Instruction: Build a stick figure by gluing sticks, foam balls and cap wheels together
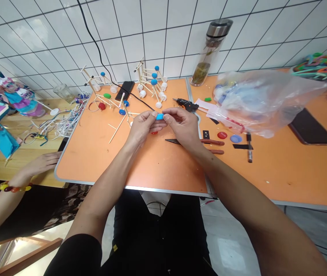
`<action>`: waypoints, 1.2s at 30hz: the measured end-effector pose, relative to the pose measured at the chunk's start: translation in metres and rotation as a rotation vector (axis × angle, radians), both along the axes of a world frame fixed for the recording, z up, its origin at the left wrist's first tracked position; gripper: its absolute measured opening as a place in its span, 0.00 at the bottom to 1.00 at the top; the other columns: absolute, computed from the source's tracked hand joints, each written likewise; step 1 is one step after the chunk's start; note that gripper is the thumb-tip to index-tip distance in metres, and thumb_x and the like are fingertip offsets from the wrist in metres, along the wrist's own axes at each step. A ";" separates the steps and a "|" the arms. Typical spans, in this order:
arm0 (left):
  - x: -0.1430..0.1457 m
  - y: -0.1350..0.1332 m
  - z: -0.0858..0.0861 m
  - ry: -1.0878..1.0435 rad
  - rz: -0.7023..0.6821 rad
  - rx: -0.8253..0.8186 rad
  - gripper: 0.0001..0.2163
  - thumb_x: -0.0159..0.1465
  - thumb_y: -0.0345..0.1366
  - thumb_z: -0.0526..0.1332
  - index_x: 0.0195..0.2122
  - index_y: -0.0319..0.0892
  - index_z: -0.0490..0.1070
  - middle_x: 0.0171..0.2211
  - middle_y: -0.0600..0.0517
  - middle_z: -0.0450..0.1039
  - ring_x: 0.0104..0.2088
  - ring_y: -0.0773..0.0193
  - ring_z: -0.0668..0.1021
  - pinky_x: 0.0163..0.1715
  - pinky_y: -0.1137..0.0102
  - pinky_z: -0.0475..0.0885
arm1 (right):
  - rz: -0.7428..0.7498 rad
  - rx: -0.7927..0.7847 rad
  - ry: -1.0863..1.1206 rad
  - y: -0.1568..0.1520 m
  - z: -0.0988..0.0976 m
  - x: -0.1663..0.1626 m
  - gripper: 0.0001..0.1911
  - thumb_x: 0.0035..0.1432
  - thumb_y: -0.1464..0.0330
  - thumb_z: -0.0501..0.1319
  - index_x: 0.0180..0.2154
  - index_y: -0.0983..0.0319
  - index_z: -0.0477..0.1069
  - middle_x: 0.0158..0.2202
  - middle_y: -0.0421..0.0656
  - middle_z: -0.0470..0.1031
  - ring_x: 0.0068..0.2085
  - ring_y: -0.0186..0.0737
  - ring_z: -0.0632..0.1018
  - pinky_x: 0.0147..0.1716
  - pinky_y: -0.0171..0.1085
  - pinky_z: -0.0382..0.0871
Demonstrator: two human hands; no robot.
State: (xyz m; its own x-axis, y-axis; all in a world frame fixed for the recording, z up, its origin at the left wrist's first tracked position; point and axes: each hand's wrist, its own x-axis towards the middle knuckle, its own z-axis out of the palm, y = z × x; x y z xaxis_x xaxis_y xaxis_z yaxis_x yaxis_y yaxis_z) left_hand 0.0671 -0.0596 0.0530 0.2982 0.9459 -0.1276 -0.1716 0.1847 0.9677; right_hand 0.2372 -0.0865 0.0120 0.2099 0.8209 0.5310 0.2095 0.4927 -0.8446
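Observation:
A small blue bottle cap (159, 116) is pinched between the fingertips of both my hands above the orange table. My left hand (142, 129) grips its left side, and my right hand (184, 125) closes on its right side. Just beyond my left hand lies a frame of wooden sticks (118, 129) with blue caps on it. Partly under my right hand are pliers (213, 142) with red-brown handles. A black and orange glue gun (187, 104) rests behind the right hand. A red piece shows below my left fingers, mostly hidden.
Stick models with caps (153, 81) stand near the tiled wall, beside a phone (125, 91). Rightward are a glass tea bottle (205, 57), a plastic bag (255, 99), a red cap (222, 135) and another phone (310, 126). At left, a co-worker's hand (43, 162) rests by the table edge.

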 end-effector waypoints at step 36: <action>-0.004 0.001 -0.001 0.073 0.022 0.017 0.23 0.68 0.58 0.80 0.36 0.42 0.80 0.33 0.50 0.89 0.34 0.62 0.91 0.33 0.76 0.83 | 0.033 0.019 -0.137 -0.002 -0.001 0.000 0.12 0.68 0.60 0.75 0.51 0.55 0.89 0.51 0.44 0.92 0.47 0.47 0.89 0.55 0.50 0.86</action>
State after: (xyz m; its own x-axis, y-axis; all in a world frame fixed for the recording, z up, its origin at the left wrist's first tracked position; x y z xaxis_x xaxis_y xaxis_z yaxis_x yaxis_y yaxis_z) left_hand 0.0631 -0.0590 0.0517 0.2682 0.9543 -0.1321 -0.1044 0.1651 0.9807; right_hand 0.2371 -0.0885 0.0111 0.1073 0.8159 0.5682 0.3057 0.5167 -0.7997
